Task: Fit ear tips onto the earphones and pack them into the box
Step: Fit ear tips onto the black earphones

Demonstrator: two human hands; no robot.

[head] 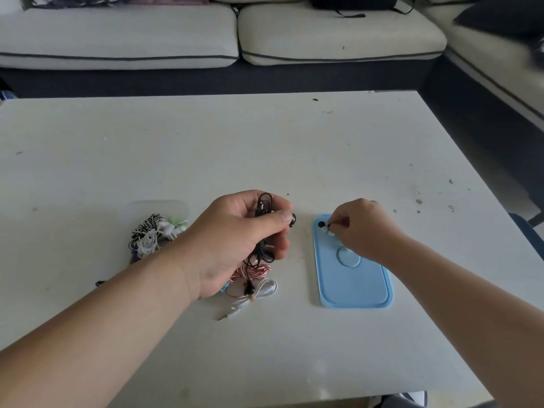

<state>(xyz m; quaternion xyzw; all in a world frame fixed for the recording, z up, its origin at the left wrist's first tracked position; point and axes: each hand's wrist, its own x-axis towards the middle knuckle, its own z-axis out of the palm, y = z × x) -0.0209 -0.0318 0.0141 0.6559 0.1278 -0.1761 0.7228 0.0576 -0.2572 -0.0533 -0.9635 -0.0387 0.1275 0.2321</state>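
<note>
My left hand [244, 240] is closed around a bundled pair of black earphones [263, 207]; one earbud [292, 220] sticks out past my thumb. My right hand [365, 228] hovers over the far end of a light blue lid [353, 278] lying flat on the table. Its fingertips pinch at small ear tips: a black ear tip [321, 224] and white ear tips [327, 231] lie there. Whether a tip is gripped is unclear. A clear plastic box [159, 228] at the left holds several coiled earphones.
Red-and-white and white earphone cables [256, 287] lie on the white table [265, 142] beneath my left hand, with a jack plug pointing toward me. A pale sofa [206, 33] runs along the far side and right.
</note>
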